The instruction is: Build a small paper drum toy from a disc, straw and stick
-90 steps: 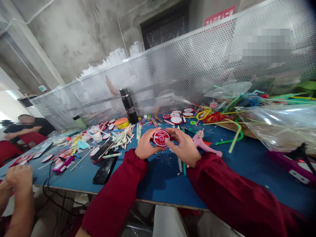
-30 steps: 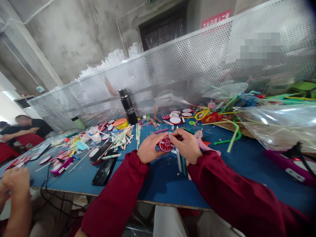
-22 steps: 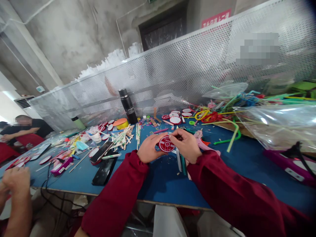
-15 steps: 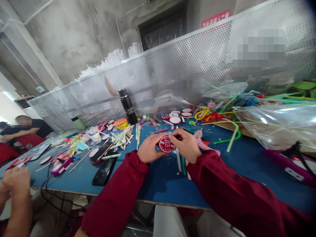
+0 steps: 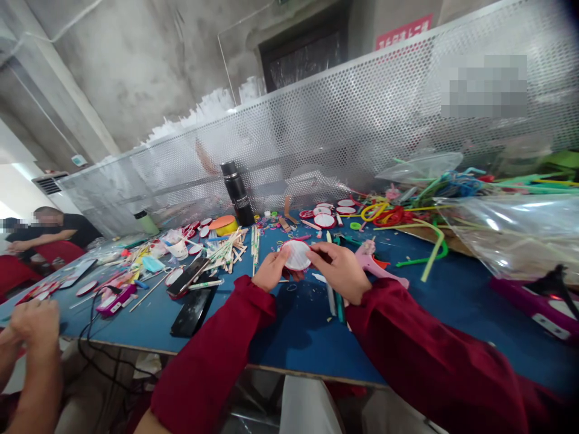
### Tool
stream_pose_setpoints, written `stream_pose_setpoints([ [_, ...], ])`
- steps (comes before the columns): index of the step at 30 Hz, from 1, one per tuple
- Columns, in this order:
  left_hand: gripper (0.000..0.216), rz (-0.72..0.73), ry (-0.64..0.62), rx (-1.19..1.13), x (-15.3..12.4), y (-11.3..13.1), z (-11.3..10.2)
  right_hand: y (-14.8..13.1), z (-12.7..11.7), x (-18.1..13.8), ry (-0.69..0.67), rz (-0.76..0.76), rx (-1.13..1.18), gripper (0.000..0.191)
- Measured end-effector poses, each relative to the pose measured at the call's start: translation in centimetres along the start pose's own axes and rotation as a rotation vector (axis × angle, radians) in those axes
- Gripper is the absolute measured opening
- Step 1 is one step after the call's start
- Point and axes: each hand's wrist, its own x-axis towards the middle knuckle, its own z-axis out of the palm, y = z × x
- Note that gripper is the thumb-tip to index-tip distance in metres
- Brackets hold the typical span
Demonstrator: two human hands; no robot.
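Above the front part of the blue table [image 5: 289, 337], a round disc [image 5: 297, 255] is held with its plain white face toward me. My left hand [image 5: 271, 270] grips its left edge, thumb on the white face and fingers behind. At the right edge, my right hand [image 5: 337, 268] pinches the rim between thumb and fingers. Below that hand lie a pale stick-like tool and a teal one [image 5: 337, 304]. Just right of it is a pink piece [image 5: 377, 269] with a curved arm.
A black flask [image 5: 237, 194] stands by the perforated metal screen [image 5: 353, 114]. Wooden sticks [image 5: 233, 250], phones and more discs [image 5: 324, 220] cover the left and back. Coloured straws, a plastic bag [image 5: 511, 232] and a purple device [image 5: 534, 307] are rightward. Another person's hands [image 5: 36, 325] are far left.
The disc has been turned over: its red patterned face showed before, its white face shows now. Both hands have moved slightly left with it.
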Motion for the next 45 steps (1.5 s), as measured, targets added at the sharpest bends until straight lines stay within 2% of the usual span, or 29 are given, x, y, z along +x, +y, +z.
stream_pose_setpoints([
  [3, 0.075, 0.047, 0.057, 0.026, 0.1, -0.1, -0.1, 0.3, 0.1, -0.1, -0.022, 0.117, 0.019, 0.025],
  [6, 0.063, 0.165, 0.181, -0.007, 0.4, -0.1, -0.3, 0.6, 0.3, -0.1, -0.043, 0.215, 0.1, 0.023],
  [8, 0.057, 0.215, 0.22, -0.051, 0.5, 0.1, -0.4, 0.7, 0.4, -0.2, -0.057, 0.248, 0.119, 0.022],
  [13, 0.046, 0.246, 0.245, -0.077, 0.4, 0.6, -0.5, 0.2, 0.6, -0.4, -0.095, 0.282, 0.127, 0.02],
  [18, 0.044, 0.241, 0.264, -0.123, 0.3, 0.9, -0.3, -0.6, 1.0, -0.8, -0.231, 0.323, 0.276, 0.016],
  [23, 0.044, 0.25, 0.186, -0.222, 0.6, 0.4, -0.2, -0.6, 1.3, -1.0, -0.281, 0.301, 0.286, 0.023],
  [28, 0.043, 0.256, 0.207, -0.193, 0.7, 0.1, -0.5, -0.7, 1.1, -0.9, -0.27, 0.257, 0.253, 0.035],
  [31, 0.048, 0.186, 0.194, -0.229, 0.5, 0.2, -0.4, -0.5, 0.9, -0.7, -0.187, 0.223, 0.192, 0.041],
  [35, 0.054, 0.054, 0.057, -0.214, 0.6, 0.1, -0.5, 0.2, 0.5, -0.1, 0.01, 0.186, 0.101, 0.037],
  [37, 0.053, 0.049, 0.088, -0.144, 0.9, -0.2, -0.9, 0.5, 0.1, 0.3, 0.06, 0.215, 0.128, 0.04],
  [41, 0.048, 0.023, 0.28, -0.102, 1.6, -0.8, -2.2, 0.6, -1.1, 1.0, 0.249, 0.229, 0.224, 0.044],
  [43, 0.046, 0.01, 0.28, -0.021, 1.8, -1.2, -2.8, 0.5, -1.7, 1.3, 0.35, 0.208, 0.275, 0.04],
  [45, 0.04, 0.033, 0.21, 0.157, 1.8, -1.6, -3.1, 0.4, -2.2, 1.6, 0.423, 0.188, 0.326, 0.035],
])
